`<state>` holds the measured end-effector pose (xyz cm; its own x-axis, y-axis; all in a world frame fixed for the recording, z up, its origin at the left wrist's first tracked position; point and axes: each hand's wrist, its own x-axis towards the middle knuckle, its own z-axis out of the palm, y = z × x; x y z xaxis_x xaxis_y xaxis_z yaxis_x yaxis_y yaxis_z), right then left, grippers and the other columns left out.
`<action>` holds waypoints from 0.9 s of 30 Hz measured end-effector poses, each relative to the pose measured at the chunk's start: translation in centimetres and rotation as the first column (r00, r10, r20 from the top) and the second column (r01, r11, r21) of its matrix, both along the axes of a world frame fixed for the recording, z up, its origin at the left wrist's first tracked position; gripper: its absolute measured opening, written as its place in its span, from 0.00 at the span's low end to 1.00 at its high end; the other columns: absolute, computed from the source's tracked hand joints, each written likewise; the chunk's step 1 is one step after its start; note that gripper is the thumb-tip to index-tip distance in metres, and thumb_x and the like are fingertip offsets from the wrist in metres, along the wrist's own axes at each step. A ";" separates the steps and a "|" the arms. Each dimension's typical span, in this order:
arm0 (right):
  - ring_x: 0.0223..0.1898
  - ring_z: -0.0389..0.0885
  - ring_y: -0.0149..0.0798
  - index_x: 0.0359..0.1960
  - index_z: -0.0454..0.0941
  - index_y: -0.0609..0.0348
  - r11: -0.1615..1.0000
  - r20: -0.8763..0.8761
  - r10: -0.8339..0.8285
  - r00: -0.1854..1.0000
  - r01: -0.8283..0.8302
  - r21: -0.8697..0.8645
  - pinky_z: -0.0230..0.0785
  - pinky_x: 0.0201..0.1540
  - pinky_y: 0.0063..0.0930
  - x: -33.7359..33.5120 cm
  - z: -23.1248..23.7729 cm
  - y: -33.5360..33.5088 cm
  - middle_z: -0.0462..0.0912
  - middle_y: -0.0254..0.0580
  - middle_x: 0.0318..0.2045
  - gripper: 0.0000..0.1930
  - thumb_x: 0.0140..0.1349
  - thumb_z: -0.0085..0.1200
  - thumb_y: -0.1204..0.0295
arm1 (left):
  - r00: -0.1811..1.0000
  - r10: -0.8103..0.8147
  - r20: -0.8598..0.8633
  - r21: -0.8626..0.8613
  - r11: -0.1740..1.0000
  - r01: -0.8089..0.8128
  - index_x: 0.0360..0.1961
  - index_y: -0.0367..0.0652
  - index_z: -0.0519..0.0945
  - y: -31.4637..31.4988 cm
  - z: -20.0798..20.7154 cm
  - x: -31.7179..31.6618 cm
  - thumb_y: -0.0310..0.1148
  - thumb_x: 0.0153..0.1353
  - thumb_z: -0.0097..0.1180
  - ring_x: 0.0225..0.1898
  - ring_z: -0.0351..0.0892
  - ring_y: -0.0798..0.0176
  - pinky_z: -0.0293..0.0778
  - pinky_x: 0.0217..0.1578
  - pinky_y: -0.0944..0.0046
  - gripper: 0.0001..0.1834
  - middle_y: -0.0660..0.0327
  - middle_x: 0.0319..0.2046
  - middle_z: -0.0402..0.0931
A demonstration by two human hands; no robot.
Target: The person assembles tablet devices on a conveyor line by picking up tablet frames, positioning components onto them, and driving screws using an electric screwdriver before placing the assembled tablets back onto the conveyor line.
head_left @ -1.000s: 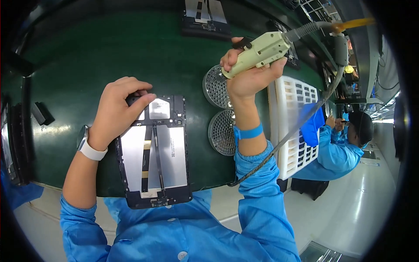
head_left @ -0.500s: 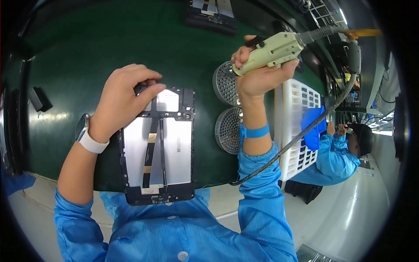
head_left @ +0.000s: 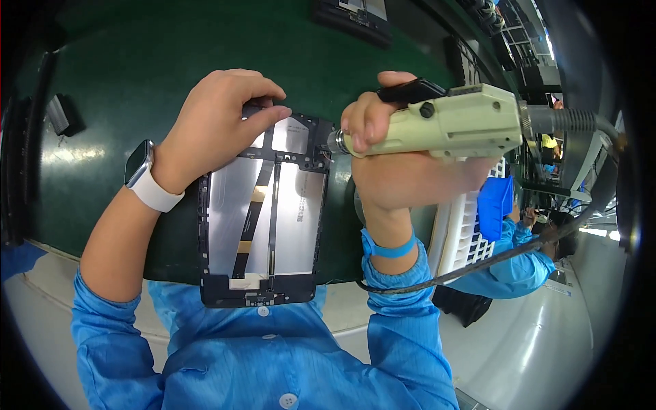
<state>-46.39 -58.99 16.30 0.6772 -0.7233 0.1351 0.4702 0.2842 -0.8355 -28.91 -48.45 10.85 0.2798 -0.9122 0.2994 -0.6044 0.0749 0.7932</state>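
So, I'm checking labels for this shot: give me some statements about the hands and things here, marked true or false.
The right hand grips an electric screwdriver. True.
The smartwatch is on the right wrist. False: the smartwatch is on the left wrist.
The left hand is at the upper left corner of the opened tablet. True.
The electric screwdriver's nose points away from the opened tablet. False: it points toward the opened tablet.
The blue wrist strap is on the right wrist. True.
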 end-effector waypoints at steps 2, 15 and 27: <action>0.20 0.66 0.36 0.46 0.71 0.70 1.000 -0.018 0.017 1.000 -0.017 -0.013 0.57 0.30 0.29 0.0 -0.6 -0.2 0.71 0.39 0.18 0.62 0.42 0.21 0.14 | 1.000 -0.001 0.016 -0.005 1.000 0.001 0.36 0.33 0.82 0.0 -0.1 0.0 0.28 0.54 0.65 0.29 0.78 0.56 0.72 0.31 0.62 0.10 0.54 0.27 0.79; 0.22 0.66 0.36 0.48 0.70 0.69 1.000 -0.062 0.005 0.998 -0.004 0.014 0.58 0.31 0.29 -0.1 -0.7 0.4 0.72 0.40 0.20 0.64 0.40 0.17 0.12 | 1.000 -0.022 0.006 -0.009 1.000 0.022 0.36 0.33 0.82 -0.2 0.2 -0.3 0.27 0.55 0.65 0.29 0.78 0.57 0.72 0.30 0.64 0.10 0.54 0.27 0.78; 0.22 0.69 0.40 0.58 0.69 0.62 0.991 0.247 -0.008 0.969 0.041 -0.130 0.61 0.24 0.33 -8.3 1.2 -2.4 0.77 0.52 0.30 0.60 0.50 0.16 0.17 | 0.996 -0.003 -0.089 0.071 0.997 0.009 0.39 0.32 0.82 -0.1 0.1 -0.4 0.28 0.58 0.64 0.29 0.77 0.68 0.72 0.33 0.70 0.10 0.58 0.28 0.80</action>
